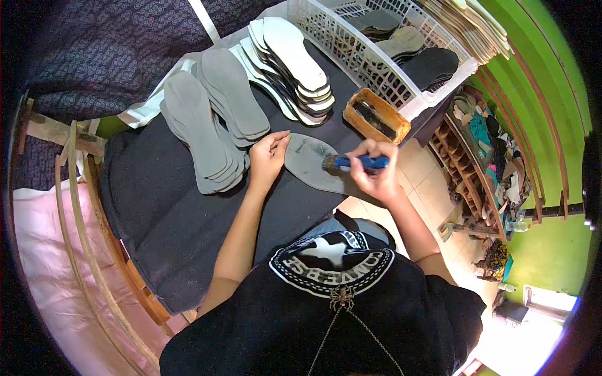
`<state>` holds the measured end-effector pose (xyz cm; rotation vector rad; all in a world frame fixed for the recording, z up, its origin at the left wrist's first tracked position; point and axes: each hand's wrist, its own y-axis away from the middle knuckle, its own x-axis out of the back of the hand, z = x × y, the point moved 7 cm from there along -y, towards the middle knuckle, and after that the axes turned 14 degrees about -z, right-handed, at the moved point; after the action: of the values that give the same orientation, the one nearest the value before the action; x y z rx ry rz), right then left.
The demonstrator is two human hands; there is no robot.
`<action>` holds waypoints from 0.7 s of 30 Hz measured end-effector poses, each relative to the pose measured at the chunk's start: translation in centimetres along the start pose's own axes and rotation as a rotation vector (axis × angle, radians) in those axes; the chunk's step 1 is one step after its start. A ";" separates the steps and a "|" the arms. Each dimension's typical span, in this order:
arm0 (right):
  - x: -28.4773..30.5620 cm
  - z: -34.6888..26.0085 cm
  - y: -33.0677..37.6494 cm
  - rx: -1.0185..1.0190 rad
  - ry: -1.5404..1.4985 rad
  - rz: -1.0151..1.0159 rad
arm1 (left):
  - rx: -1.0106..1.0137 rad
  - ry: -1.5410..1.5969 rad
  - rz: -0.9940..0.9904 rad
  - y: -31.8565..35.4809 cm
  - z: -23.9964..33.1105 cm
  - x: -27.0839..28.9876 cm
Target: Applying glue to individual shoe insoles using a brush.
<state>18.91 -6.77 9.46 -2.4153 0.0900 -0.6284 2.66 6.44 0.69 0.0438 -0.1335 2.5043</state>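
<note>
A grey shoe insole [304, 164] lies at the table's near right edge, its surface marked with darker smears. My left hand [268, 158] is closed on the rim of its left end, thumb and fingers pinched together. In my right hand [378, 178] is a brush [342, 161] with a blue handle, its dark bristles touching the insole's top. The insole's right end is partly hidden beneath that hand. Just beyond it stands a yellow-brown, crusted rectangular tub [371, 130] with dark residue inside.
Grey insole stacks [191, 119] and a white insole stack [288, 53] lie on the dark cloth [169, 232]. A white plastic crate [411, 103] with more insoles stands at the back right. Beyond the tiled floor is a wooden rack [464, 169] heaped with scraps.
</note>
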 end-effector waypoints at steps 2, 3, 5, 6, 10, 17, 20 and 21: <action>1.2 -0.2 0.9 -0.036 -0.035 0.041 | -0.015 -0.101 0.031 0.0 0.6 0.1; 1.9 -0.3 1.5 -0.069 -0.034 0.037 | -0.008 -0.098 0.034 0.1 0.4 0.0; 2.9 -0.2 2.3 -0.120 -0.015 0.038 | 0.007 -0.046 0.050 0.0 0.0 -0.1; 3.2 -0.7 2.0 -0.125 0.155 -0.021 | -0.008 -0.061 0.043 -0.1 0.1 0.1; 1.2 -2.6 -1.3 -0.293 0.235 -0.180 | 0.005 -0.098 0.044 0.0 0.1 0.1; -2.0 -3.2 -0.1 0.002 0.042 -0.242 | -0.014 -0.036 0.041 -0.1 -0.1 0.1; 0.8 -2.3 2.2 -0.043 -0.067 -0.119 | -0.007 -0.068 0.041 -0.2 0.2 -0.1; 1.5 -2.0 2.5 -0.081 -0.081 -0.094 | 0.030 -0.079 0.035 -0.1 0.2 -0.1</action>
<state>19.53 -10.21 9.99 -2.5323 -0.0324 -0.5775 2.79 6.50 0.92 0.1541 -0.1304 2.5401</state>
